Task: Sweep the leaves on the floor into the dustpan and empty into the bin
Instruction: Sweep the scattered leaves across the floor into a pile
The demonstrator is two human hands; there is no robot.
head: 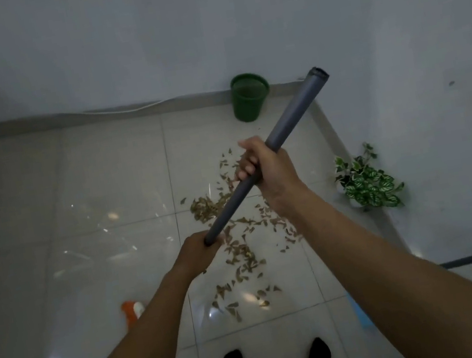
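Green bin [248,105] upright, contents unclear; left hand [198,250] and right hand [265,167], grip tight around grey handle [292,123].

Lower end of the broom handle [290,118] hidden behind left hand [196,250].

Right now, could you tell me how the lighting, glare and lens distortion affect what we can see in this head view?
Head view: dim overall, darker toward the corners; bright glare patches on the glossy floor tiles left of the leaves; the wide-angle lens bows the skirting line; the green bin and grey handle look reasonably sharp.
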